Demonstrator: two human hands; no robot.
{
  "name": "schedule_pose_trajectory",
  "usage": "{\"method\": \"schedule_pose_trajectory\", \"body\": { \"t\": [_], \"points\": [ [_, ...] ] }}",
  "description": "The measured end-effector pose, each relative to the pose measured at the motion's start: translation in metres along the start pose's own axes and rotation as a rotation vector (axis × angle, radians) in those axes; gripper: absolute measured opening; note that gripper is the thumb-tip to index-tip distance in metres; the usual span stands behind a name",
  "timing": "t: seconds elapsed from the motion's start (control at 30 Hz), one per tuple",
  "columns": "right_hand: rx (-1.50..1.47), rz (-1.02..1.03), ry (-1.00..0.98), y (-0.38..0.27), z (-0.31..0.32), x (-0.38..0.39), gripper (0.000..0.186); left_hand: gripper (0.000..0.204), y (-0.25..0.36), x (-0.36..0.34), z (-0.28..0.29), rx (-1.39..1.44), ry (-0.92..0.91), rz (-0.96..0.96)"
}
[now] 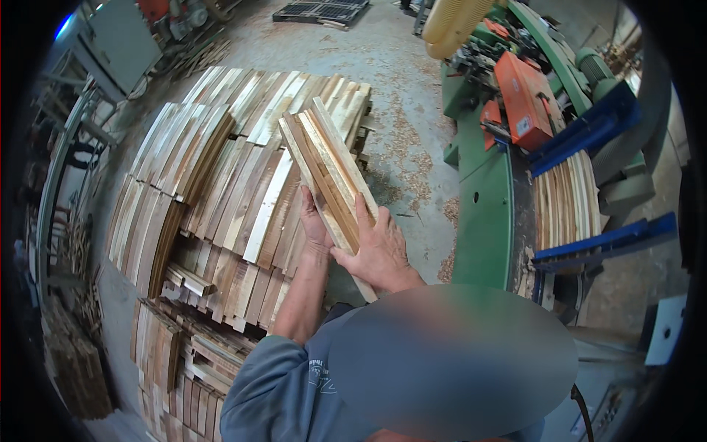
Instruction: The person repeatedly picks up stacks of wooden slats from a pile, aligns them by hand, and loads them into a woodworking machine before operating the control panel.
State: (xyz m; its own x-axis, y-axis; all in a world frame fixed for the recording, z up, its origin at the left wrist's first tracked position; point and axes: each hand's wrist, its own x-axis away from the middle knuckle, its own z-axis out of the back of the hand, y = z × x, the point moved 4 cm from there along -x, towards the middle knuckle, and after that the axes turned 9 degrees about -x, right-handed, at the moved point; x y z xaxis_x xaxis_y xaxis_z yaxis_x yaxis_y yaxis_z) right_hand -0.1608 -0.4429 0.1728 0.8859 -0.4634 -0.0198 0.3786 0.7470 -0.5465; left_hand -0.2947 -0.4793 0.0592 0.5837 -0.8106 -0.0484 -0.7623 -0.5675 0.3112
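Several long, straight wooden strips [328, 171], pale cream to brown, sit between our two hands as one bundle. Long axis runs diagonally in the head view: far ends point up and left, over the right part of a stepped stack of pale and brown wooden slats [228, 180]; near ends point down-right, toward our blue-grey shirt [280, 383]. Stack slats mostly lean up-right, so our bundle crosses their direction. Strip ends aren't flush: rightmost one sticks out past the others at the far end.

Our bare left hand [315, 225] is clamped on the bundle's left side; our bare right hand [378, 249] grips from the right, fingers over the top. To our right: green metal machine [482, 228], with a row of pale-and-brown wooden pieces [565, 200] between two blue bars [604, 241].
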Motion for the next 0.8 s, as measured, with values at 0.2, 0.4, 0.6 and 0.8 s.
{"method": "schedule_pose_trajectory", "body": {
  "t": [0.2, 0.4, 0.6, 0.8],
  "points": [
    [-0.65, -0.132, 0.022, 0.12, 0.034, 0.055, 0.091, 0.102, -0.088, -0.008, -0.054, -0.054, -0.093, 0.152],
    [-1.013, -0.188, 0.009, 0.202, 0.065, 0.092, 0.095, 0.084, -0.188, -0.039, -0.044, -0.091, -0.086, 0.276],
    [-0.543, -0.479, -0.005, 0.261, 0.119, 0.102, 0.12, 0.071, -0.291, -0.07, -0.09, -0.318, 0.071, 0.518],
    [-1.607, -0.161, 0.14, 0.34, 0.15, 0.157, 0.091, 0.095, -0.341, -0.076, -0.147, -0.78, 0.137, 0.483]
  ]
}}
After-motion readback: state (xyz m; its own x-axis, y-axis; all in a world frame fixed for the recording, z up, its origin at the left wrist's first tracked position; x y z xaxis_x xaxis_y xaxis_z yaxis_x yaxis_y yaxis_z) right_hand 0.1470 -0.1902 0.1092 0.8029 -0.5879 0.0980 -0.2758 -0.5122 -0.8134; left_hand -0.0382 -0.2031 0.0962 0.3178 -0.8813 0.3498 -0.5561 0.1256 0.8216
